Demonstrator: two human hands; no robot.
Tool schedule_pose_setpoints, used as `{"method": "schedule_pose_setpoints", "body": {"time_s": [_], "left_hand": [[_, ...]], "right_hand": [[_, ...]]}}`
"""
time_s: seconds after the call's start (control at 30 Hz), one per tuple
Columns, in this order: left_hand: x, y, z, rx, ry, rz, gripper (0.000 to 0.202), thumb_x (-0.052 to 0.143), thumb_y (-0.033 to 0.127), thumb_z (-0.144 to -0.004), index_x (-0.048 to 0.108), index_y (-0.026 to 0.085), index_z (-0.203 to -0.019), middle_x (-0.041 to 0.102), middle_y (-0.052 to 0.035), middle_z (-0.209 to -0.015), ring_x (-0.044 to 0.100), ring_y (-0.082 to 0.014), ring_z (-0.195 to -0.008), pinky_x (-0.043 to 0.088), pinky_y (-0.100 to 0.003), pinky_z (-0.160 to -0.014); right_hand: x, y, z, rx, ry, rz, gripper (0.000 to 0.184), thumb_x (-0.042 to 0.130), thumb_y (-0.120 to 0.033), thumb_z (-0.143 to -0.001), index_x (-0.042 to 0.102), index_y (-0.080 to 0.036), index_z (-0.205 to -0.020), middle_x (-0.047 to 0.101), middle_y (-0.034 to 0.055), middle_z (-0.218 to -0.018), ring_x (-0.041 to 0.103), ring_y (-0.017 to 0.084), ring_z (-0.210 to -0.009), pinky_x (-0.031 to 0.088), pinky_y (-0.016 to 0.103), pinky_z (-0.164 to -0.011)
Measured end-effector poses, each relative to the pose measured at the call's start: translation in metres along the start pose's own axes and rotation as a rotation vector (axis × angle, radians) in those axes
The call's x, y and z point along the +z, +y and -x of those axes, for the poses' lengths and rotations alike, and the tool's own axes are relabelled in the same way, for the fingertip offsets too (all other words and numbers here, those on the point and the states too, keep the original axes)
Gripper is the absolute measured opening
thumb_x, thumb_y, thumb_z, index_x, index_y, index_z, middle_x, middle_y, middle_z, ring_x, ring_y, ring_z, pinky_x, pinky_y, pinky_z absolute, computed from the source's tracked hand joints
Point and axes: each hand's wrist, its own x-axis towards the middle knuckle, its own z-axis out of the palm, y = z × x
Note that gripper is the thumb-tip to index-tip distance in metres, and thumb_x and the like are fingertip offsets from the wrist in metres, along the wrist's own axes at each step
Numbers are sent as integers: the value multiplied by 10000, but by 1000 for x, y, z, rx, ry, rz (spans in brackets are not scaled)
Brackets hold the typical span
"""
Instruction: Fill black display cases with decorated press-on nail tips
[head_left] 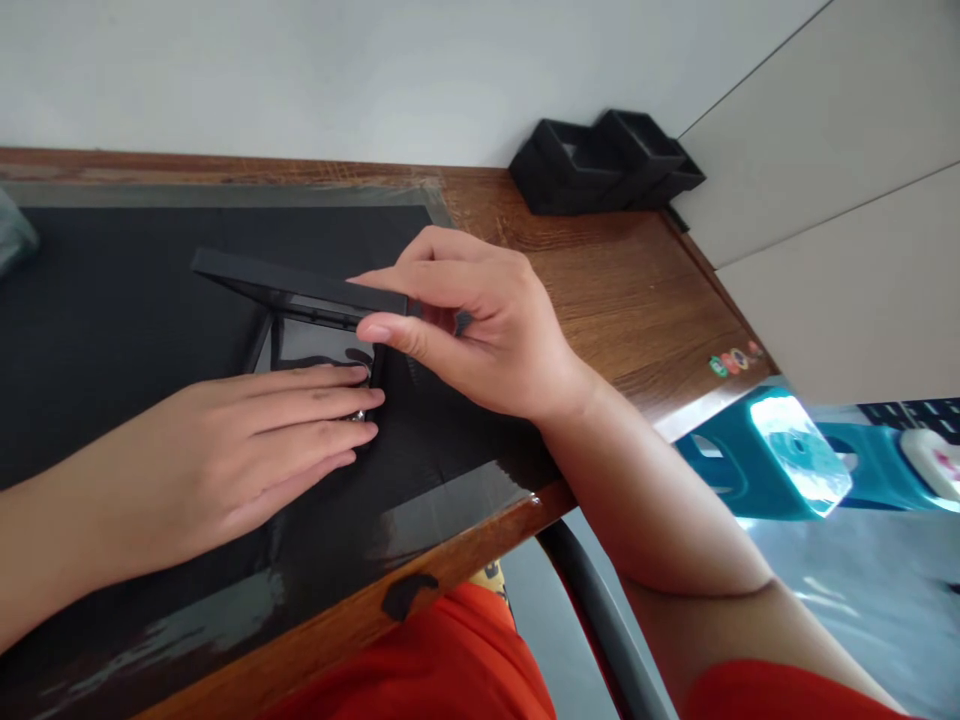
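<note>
A flat black case [300, 288] lies on the dark mat with its lid raised at a slant. My right hand [480, 310] pinches the lid's near right edge between thumb and fingers. Palm down, my left hand [255, 450] rests over the case's lower half, fingers stretched out together towards its right side. Under the lid a clear, shiny sheet [322, 343] shows in part. Something small and bright glints between the left fingers, too covered to name. Most of the case's inside is hidden by the left hand.
A black mat [105, 310] is fixed along its borders with clear tape on the wooden table [592, 290]. Black open bins [592, 160] stand at the back right by the wall. Blue plastic stools [780, 450] and a black chair arm [600, 610] are beyond the table's edge.
</note>
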Motion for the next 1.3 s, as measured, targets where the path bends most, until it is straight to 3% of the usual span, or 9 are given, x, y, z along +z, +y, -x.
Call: {"method": "schedule_pose_setpoints", "body": {"time_s": [0.13,0.33,0.6,0.77,0.93,1.13,1.23,1.3], "left_hand": [[-2,0,1,10,12,13,346,481,120,-1137,798,144,-1273,831,-20,-1365,703,-130,-1424,384,-259,-1381],[-5,-1,6,6,-9,65,377,485,86,-1101,786,181,-1306,820,12,-1392,696,-131,-1436,449,-275,-1348],[-9,3,22,-47,-94,101,532,417,48,-1077,710,273,-1460,672,99,-1610,644,-121,-1498,472,-297,-1335],[-12,8,25,-108,-143,100,559,383,53,-1095,693,319,-1478,651,121,-1632,655,-121,-1483,489,-324,-1335],[-11,9,29,-110,-156,118,589,411,39,-1081,678,338,-1512,600,144,-1678,646,-129,-1493,454,-331,-1358],[-10,7,29,-59,-138,118,577,415,105,-1097,649,353,-1562,624,139,-1652,664,-135,-1477,475,-288,-1328],[-9,4,26,-79,-116,110,570,414,77,-1101,644,339,-1552,653,157,-1622,671,-108,-1457,460,-262,-1338],[-6,1,26,-83,-112,85,528,474,120,-1117,614,328,-1582,651,140,-1630,680,-140,-1452,485,-300,-1337]], "right_hand": [[1,2,1,-14,-12,27,393,610,-482,-1120,811,-170,-1249,731,-58,-1006,736,54,-978,628,197,-927],[1,6,1,-47,13,-15,341,666,-428,-1108,826,-157,-1238,727,-39,-974,729,71,-943,623,207,-898],[-2,7,-1,21,14,1,341,709,-489,-1077,840,-211,-1222,748,-53,-967,709,67,-877,608,206,-827],[-4,10,-1,11,19,-24,328,734,-478,-1067,845,-203,-1206,762,-47,-964,705,67,-861,610,208,-831],[-7,9,-2,58,30,12,490,624,-643,-1073,838,-213,-1170,742,-64,-915,726,80,-888,622,254,-871],[-13,12,-4,153,168,117,608,558,-761,-1061,830,-221,-1123,690,-20,-884,752,162,-941,655,359,-902],[-19,19,-5,82,282,165,622,552,-781,-1058,826,-223,-1076,672,-8,-848,696,149,-870,637,337,-884],[-25,26,-6,29,374,193,608,581,-783,-1044,819,-224,-1044,658,-3,-809,643,146,-817,608,320,-856]]}}
